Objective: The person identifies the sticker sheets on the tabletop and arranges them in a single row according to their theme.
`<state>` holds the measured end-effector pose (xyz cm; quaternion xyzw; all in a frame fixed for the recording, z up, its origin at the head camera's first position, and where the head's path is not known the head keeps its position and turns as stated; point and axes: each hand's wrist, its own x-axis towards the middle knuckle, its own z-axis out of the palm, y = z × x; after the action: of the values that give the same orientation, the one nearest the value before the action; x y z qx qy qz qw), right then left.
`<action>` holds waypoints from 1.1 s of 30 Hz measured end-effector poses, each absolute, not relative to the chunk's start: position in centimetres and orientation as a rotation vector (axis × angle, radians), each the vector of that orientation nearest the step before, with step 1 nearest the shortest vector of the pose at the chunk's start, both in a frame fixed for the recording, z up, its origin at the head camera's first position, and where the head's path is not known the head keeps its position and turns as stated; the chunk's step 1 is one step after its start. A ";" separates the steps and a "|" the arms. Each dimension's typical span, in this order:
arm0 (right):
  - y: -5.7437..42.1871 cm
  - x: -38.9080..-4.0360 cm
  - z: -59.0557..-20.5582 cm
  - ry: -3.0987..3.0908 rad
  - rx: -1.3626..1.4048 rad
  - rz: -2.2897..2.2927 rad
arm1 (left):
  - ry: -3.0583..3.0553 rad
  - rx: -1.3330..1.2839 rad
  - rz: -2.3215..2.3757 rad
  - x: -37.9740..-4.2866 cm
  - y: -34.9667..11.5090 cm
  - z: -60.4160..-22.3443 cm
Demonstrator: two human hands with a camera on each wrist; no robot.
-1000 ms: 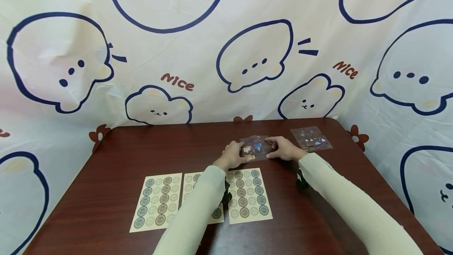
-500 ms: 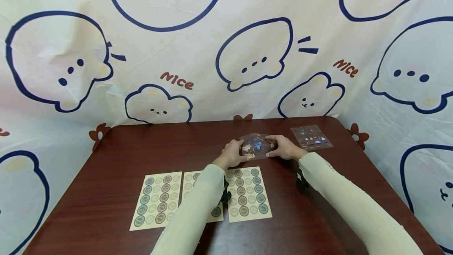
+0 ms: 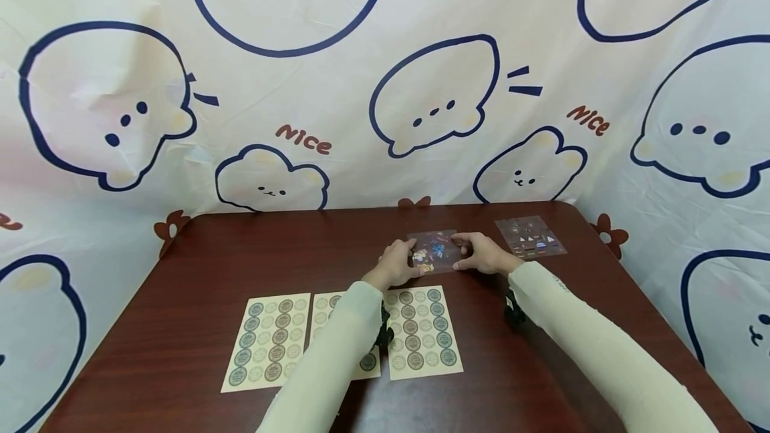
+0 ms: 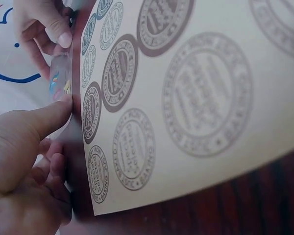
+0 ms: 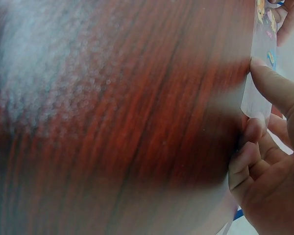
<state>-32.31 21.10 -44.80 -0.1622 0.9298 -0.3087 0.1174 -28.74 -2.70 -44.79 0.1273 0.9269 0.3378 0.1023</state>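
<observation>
A clear sticker sheet (image 3: 438, 252) with colourful prints lies toward the back of the table, between both hands. My left hand (image 3: 396, 264) holds it by the left side, thumb at the near corner and fingers along the edge. At the opposite side, my right hand (image 3: 483, 252) grips the right edge between thumb and curled fingers. The right wrist view shows this right thumb (image 5: 274, 85) pressing the rim of the sheet. In the left wrist view the left thumb (image 4: 51, 117) meets the sheet, whose middle is partly hidden.
Behind the right hand lies a second clear sticker sheet (image 3: 531, 236). Three cream sheets of round labels, such as the left one (image 3: 265, 343) and right one (image 3: 424, 333), lie nearer; the left forearm covers much of the middle one. A printed cloth (image 3: 337, 85) hangs behind the table.
The clear sheet bulged slightly upward between the hands half a second ago and now looks flatter. Both hands have stayed in nearly the same place; the head view shifted slightly.
</observation>
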 end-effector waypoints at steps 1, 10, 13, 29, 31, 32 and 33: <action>21.1 -32.3 -44.8 2.720 -0.477 -0.904 | 2.739 0.379 0.994 -28.7 -2.7 -44.8; 21.3 -32.3 -44.7 2.708 -0.473 -0.909 | 2.733 0.401 1.000 -28.8 -2.8 -44.8; 21.3 -32.2 -44.7 2.714 -0.465 -0.907 | 2.729 0.403 1.009 -28.9 -2.8 -44.9; 21.2 -32.2 -44.7 2.716 -0.488 -0.951 | 2.665 0.438 1.123 -29.0 -3.4 -44.9; 21.2 -32.1 -44.7 2.714 -0.495 -0.961 | 2.665 0.442 1.125 -29.0 -3.4 -45.0; 21.2 -32.1 -44.7 2.713 -0.501 -0.966 | 2.665 0.444 1.125 -29.1 -3.4 -45.0; 21.2 -32.0 -44.7 2.713 -0.506 -0.970 | 2.665 0.442 1.125 -29.1 -3.4 -45.0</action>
<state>-32.03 21.22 -44.67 -0.1719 0.9221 -0.3296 0.1078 -29.08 -3.37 -45.03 0.1501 0.9054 0.3824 0.1075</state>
